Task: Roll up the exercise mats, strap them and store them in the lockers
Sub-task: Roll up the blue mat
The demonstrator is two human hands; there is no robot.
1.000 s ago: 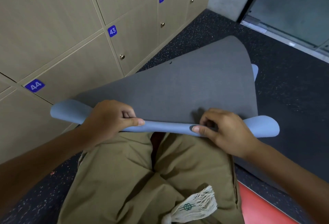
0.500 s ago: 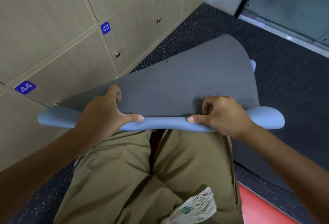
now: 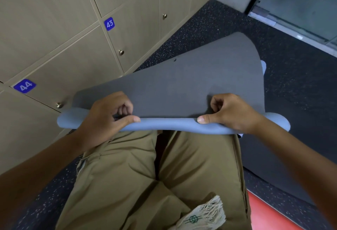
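Nearest us, a cream fringed cloth with a green emblem [image 3: 202,216] lies on khaki trousers [image 3: 145,171], its lower part cut off by the bottom edge; a red surface [image 3: 264,217] shows at the lower right corner. Just past the knees, the left hand [image 3: 107,120] and right hand [image 3: 231,113] each grip the first turn of the exercise mat [image 3: 182,87], fingers curled over the grey top and thumbs pressed along the light blue underside of the roll. The roll's long axis runs left to right across the speckled dark floor [image 3: 209,27], both ends poking out past the hands. The unrolled part stretches away toward the upper right, its far end curled, with a blue corner peeping out behind. Along the left stand beige lockers [image 3: 76,69] numbered 44, 43 and 42, doors closed. What lies behind the glass panel [image 3: 300,5] at the top right we cannot make out.
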